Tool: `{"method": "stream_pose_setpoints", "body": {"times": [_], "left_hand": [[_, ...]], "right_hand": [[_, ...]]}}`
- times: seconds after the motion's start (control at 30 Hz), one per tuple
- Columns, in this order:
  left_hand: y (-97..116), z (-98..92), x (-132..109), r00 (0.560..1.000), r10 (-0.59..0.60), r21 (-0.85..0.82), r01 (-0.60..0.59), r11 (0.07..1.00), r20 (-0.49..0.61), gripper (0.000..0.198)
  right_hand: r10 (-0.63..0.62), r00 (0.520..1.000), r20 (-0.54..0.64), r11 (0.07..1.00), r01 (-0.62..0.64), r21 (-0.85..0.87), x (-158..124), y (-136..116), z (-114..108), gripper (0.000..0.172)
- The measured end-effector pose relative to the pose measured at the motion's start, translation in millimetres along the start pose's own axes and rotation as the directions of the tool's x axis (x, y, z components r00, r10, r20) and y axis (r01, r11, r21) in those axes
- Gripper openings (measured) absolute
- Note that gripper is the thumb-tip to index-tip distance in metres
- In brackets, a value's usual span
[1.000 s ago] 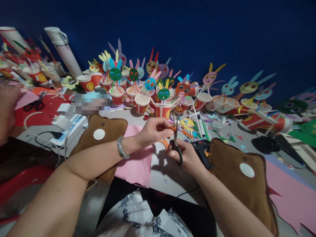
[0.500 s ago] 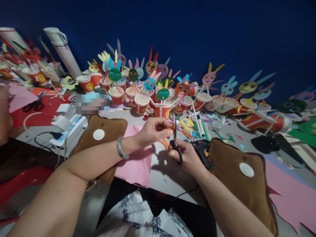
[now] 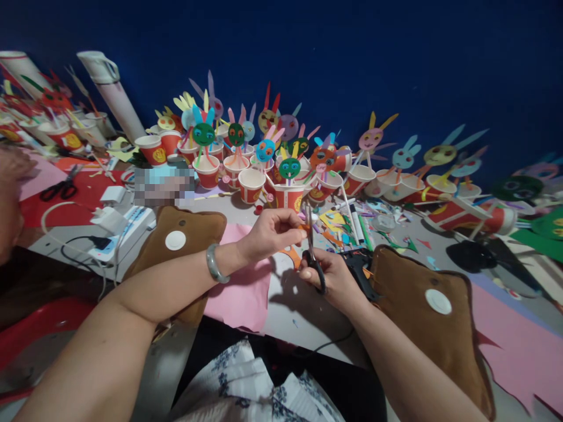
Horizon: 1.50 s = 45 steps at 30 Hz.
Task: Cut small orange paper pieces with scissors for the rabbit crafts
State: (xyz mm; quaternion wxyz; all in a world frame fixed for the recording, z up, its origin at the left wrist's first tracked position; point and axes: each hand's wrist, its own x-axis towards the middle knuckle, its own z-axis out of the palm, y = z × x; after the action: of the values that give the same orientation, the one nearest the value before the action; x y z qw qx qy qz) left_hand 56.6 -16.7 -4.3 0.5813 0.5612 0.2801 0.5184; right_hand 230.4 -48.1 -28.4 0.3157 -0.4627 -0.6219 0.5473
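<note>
My left hand (image 3: pixel 275 235) pinches a small orange piece of paper (image 3: pixel 304 227) between thumb and fingers. Black-handled scissors (image 3: pixel 311 258) are gripped in my right hand (image 3: pixel 332 278), blades pointing up beside that paper. Whether the blades touch it I cannot tell. Below my hands, an orange paper sheet with cut-out curves (image 3: pixel 291 257) lies on the table. A pink paper sheet (image 3: pixel 241 293) rests under my left wrist. A black glue gun (image 3: pixel 358 272) lies just beyond my right hand.
Red and white paper cups (image 3: pixel 252 186) with paper rabbit faces stand along the back. Brown cushions (image 3: pixel 422 310) flank my arms. Paper scraps and markers (image 3: pixel 356 223) lie at right centre. A power strip (image 3: pixel 127 231) and another person's hand (image 3: pixel 11 193) are at left.
My hands, the orange paper and the scissors stay nearly where they were. At the far left, the other person's hand has shifted slightly.
</note>
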Motion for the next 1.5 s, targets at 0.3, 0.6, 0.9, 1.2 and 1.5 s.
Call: {"method": "stream_pose_setpoints", "body": {"times": [0.3, 0.6, 0.9, 1.2, 1.5], "left_hand": [[-0.6, -1.8, -0.3, 1.000, -0.001, 0.015, 0.001, 1.000, -0.001, 0.015], [2.8, -2.3, -1.1, 1.000, -0.026, 0.037, 0.025, 0.999, 0.011, 0.014], [2.7, -2.3, 0.0, 1.000, -0.022, 0.050, 0.022, 0.998, 0.001, 0.013], [1.7, -3.6, 0.9, 0.999, -0.032, 0.036, 0.032, 0.999, -0.003, 0.012], [0.2, -3.9, 2.5, 1.000, 0.010, 0.057, -0.009, 0.998, -0.023, 0.027]], "right_hand": [[0.005, 1.000, -0.006, 1.000, -0.005, 0.002, -0.1, -3.2, 0.7, 0.047], [0.011, 1.000, -0.020, 1.000, -0.011, 0.000, -0.6, -2.7, 0.8, 0.050], [0.013, 1.000, 0.001, 0.999, -0.013, 0.033, 0.2, 1.9, -0.4, 0.049], [0.027, 1.000, -0.008, 0.999, -0.027, 0.017, 0.6, 1.8, 0.2, 0.053], [0.019, 1.000, -0.024, 0.999, -0.019, -0.028, 0.9, -2.2, 0.2, 0.051]]}}
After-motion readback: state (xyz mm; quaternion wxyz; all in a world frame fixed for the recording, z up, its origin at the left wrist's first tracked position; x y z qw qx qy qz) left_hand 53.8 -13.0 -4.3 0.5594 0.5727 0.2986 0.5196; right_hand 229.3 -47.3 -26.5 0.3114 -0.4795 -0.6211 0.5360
